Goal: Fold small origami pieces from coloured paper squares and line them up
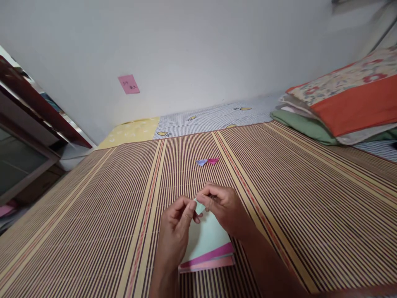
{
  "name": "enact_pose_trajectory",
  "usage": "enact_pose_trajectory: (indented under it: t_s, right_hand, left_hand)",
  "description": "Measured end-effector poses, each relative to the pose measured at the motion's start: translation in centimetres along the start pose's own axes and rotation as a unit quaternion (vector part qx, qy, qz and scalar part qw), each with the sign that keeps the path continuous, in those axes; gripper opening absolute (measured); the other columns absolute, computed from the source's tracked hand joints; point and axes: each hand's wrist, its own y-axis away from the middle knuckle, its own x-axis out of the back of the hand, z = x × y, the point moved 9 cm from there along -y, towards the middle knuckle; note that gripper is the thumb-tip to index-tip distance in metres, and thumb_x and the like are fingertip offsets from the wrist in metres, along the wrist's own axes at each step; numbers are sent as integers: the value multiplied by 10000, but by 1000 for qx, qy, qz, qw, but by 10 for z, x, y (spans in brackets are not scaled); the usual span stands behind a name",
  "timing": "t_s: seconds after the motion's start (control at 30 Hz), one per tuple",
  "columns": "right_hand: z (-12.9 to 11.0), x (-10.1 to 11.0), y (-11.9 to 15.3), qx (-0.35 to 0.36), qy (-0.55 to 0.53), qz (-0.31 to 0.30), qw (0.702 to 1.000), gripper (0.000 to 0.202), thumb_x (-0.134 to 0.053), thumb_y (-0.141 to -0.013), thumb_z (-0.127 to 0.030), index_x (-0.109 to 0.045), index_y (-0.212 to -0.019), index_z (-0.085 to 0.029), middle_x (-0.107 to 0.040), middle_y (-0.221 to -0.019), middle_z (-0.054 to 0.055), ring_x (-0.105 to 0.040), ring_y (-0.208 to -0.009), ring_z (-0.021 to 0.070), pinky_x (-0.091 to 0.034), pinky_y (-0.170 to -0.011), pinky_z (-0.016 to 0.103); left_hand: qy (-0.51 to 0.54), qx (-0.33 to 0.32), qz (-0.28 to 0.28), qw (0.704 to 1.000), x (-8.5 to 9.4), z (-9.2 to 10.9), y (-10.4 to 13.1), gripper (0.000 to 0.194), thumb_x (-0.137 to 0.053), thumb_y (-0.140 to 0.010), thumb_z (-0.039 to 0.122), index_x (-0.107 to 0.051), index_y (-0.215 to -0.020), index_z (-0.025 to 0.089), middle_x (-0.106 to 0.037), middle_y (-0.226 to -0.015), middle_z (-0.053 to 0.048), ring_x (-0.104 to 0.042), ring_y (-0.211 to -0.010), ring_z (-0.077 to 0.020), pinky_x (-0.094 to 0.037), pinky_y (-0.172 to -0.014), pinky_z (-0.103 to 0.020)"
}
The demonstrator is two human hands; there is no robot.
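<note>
- Left hand (176,223) and right hand (226,207) both pinching folded mint-green paper (200,206)
- Colored paper stack (214,236) beneath hands
- Risk: uneven pull could tear it

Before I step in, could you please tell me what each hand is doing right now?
Left hand: closed, pinching a small pale green paper.
Right hand: closed, pinching the same paper from its other side.

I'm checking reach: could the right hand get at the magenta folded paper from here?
Probably yes: the magenta folded paper lies ahead of the right hand, with only mat showing between. That hand would probably first need to release the small green paper.
</note>
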Motion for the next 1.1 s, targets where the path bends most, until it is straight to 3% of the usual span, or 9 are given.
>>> enact_pose_trajectory:
  t_s: [0.1,0.17,0.33,0.47,0.7,0.77,0.87,1.1]
  right_hand:
    - [27,-7,0,-87,-107,-28,990,173,-683,-892,-330,-670,-828,-171,-635,-687,-18,-583,-573,114,-464,-557,235]
    - [38,-7,1,-113,-125,-24,985,187,-699,-873,-327,-646,-793,-165,-649,-649,-16,-588,-532,108,-445,-520,221]
    - [34,4,1,-87,-58,10,994,188,-648,-901,-273,-621,-748,-167,-628,-624,-23,-594,-551,104,-455,-548,217]
    - [30,2,1,-91,-67,-1,994,154,-668,-874,-250,-614,-754,-169,-610,-610,-33,-592,-548,106,-444,-526,210]
    - [28,2,1,-92,-123,27,988,84,-711,-831,-217,-653,-794,-168,-592,-607,-50,-562,-522,89,-414,-484,198]
    - [27,2,2,-94,-126,4,988,42,-686,-846,-203,-702,-848,-164,-619,-627,-36,-591,-563,98,-443,-521,207]
    - [23,-5,6,-103,-154,-64,981,163,-702,-820,-166,-740,-978,-172,-712,-780,7,-674,-719,127,-525,-667,246]
    - [16,-5,6,-91,-186,-66,976,203,-794,-758,-175,-763,-959,-180,-729,-877,25,-700,-811,148,-565,-771,291]
  left_hand:
    - [-14,-6,40,999,6,-1,1,322,-579,-985,389,-638,-734,197,-606,-629,9,-549,-604,-140,-405,-595,-244]
    - [-31,1,85,996,11,-4,1,341,-584,-979,396,-617,-706,195,-593,-612,10,-549,-593,-139,-408,-584,-242]
    - [25,31,101,994,5,-15,-2,261,-656,-930,389,-605,-770,189,-617,-642,9,-548,-591,-131,-428,-568,-226]
    - [96,10,142,985,13,-11,-2,203,-749,-863,315,-575,-858,211,-613,-721,40,-559,-608,-112,-468,-595,-211]
    - [56,1,90,994,20,-10,-2,157,-706,-902,337,-730,-875,184,-676,-717,-10,-636,-668,-149,-520,-664,-244]
    - [73,9,74,995,23,-13,-1,169,-698,-910,345,-747,-943,186,-706,-753,-28,-667,-713,-165,-538,-700,-259]
    - [106,28,41,993,22,-17,0,180,-764,-858,318,-750,-985,192,-728,-786,-37,-692,-742,-172,-546,-693,-250]
    - [154,30,18,987,21,-19,2,176,-799,-835,237,-749,-1001,211,-739,-798,-29,-694,-758,-151,-547,-716,-226]
